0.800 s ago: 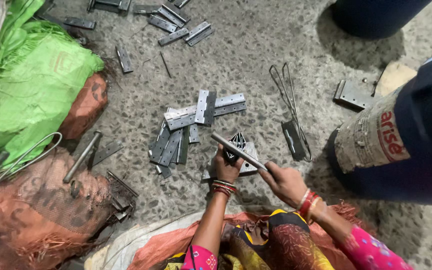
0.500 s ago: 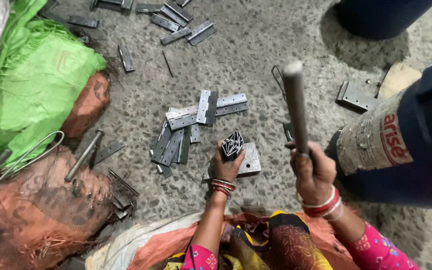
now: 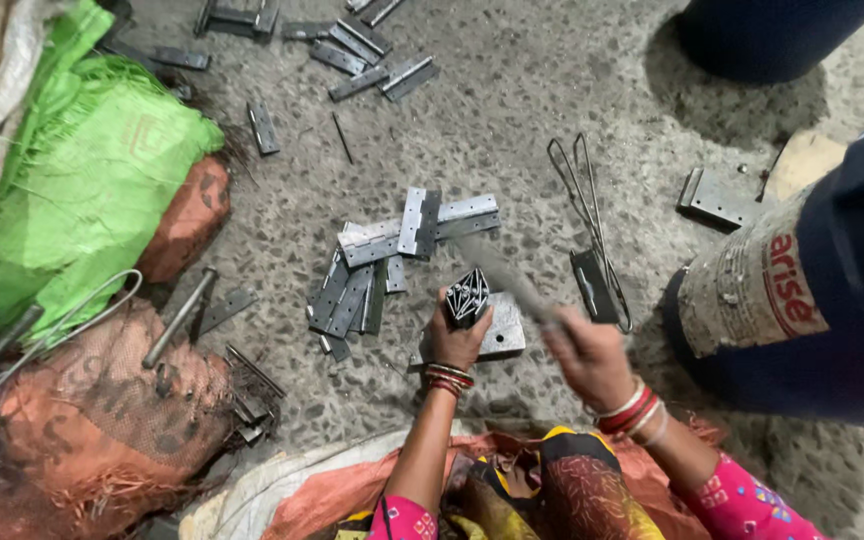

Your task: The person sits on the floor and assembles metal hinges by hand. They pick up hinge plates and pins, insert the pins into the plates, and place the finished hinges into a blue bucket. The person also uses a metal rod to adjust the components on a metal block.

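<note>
While the person sits over a speckled concrete floor (image 3: 552, 120), both hands work at one small flat plate:

Left hand: the left hand (image 3: 457, 335) is closed around a bundle of thin metal pieces (image 3: 467, 296), held upright with the ends showing from above; red and gold bangles sit at the wrist.

Right hand: the right hand (image 3: 587, 352) is wrapped around the handle end of a metal rod (image 3: 507, 280), which slants up and to the left and is blurred, so its far tip cannot be made out clearly.

Bundle position: it stands on or just over a square metal plate (image 3: 502, 330) on the floor; contact with the plate cannot be told.

Rod position: its blurred length crosses just above the plate and passes close beside the bundle.

Hinge pile: a heap of grey hinges (image 3: 392, 250) lies just beyond the left hand, several leaves overlapping.

Far hinges: more loose hinges (image 3: 362, 50) are scattered near the top edge, well apart from the hands.

Wire tool: a long bent wire loop (image 3: 587, 200) lies to the right of the heap, its lower end beside a dark flat piece (image 3: 590, 285).

Left side: a green woven sack (image 3: 72, 190) and a reddish mesh sack (image 3: 102, 410) lie beside the work spot, with a short metal bar (image 3: 180, 316) between them.

Right side: another person's dark-clad leg (image 3: 832, 300) stands near the right hand.
</note>
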